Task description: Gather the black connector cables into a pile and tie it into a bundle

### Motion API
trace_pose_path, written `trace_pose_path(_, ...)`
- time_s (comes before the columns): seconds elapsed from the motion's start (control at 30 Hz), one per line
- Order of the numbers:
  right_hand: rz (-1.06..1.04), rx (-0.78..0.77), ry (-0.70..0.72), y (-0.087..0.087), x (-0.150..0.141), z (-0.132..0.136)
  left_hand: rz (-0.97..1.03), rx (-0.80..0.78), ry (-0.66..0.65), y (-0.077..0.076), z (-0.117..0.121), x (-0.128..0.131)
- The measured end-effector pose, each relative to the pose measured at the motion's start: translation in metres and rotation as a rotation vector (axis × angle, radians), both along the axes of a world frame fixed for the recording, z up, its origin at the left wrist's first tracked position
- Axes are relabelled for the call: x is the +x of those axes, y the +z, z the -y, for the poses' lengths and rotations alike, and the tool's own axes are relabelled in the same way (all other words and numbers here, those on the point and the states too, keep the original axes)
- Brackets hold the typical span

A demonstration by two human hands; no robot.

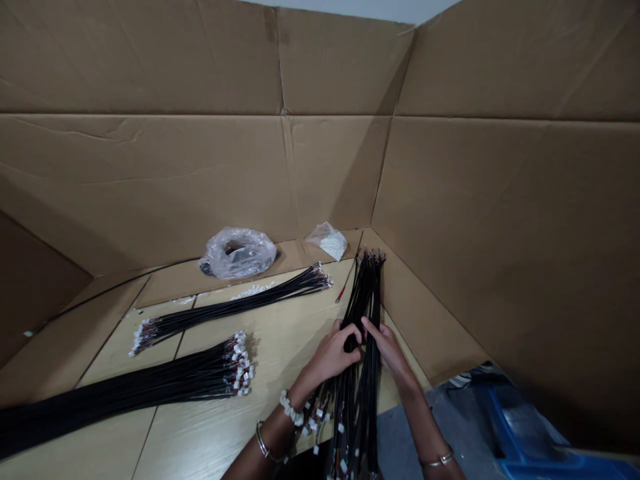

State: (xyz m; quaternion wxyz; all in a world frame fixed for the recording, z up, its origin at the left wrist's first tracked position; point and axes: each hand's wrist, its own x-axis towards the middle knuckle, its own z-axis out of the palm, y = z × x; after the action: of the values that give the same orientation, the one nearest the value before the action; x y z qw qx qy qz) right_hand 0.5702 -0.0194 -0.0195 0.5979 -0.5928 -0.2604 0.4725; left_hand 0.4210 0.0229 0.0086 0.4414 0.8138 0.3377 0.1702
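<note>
A bundle of long black cables (pixel 357 303) runs away from me along the right side of the table, with white connectors at its near end. My left hand (pixel 334 350) curls its thumb and fingers round part of this bundle from the left. From the right, my right hand (pixel 389 347) grips strands of the same bundle, its index finger and thumb close to the left fingers. Between the hands the cables are partly split into groups. Some fingertips are hidden. A thin lead with a red end (pixel 341 293) lies just left of the bundle.
Two more black cable bundles, one farther (pixel 225 307) and one nearer (pixel 165 380), lie at left. A clear plastic-wrapped coil (pixel 237 253) and a small plastic bag (pixel 329 240) sit at the back. Tall cardboard walls (pixel 200 173) enclose the table; a blue bin (pixel 520 427) is lower right.
</note>
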Motion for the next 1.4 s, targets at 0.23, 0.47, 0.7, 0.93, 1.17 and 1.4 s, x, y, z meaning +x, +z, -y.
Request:
trace_pose_path(0.23, -0.003, 0.034, 0.018, 0.002, 0.000, 0.000, -0.017, -0.055, 0.035, 0.000, 0.002, 0.001)
trace_pose_path(0.47, -0.008, 0.021, -0.058, 0.000, -0.001, -0.001, 0.014, -0.054, 0.042, -0.004, 0.001, 0.002)
trace_pose_path(0.7, 0.029, -0.034, -0.054, -0.004, 0.002, -0.001, 0.021, -0.045, 0.004, 0.001, 0.000, 0.000)
trace_pose_path(0.93, 0.012, -0.004, -0.041, -0.001, 0.002, -0.001, -0.060, -0.042, 0.030, 0.007, 0.006, 0.002)
trace_pose_path(1.17, -0.014, 0.058, -0.026, 0.002, 0.002, 0.001, -0.018, -0.050, 0.019, 0.001, 0.003, 0.001)
trace_pose_path(1.4, -0.052, 0.000, -0.008, 0.003, 0.002, 0.001, 0.054, -0.082, 0.038, -0.012, -0.003, 0.004)
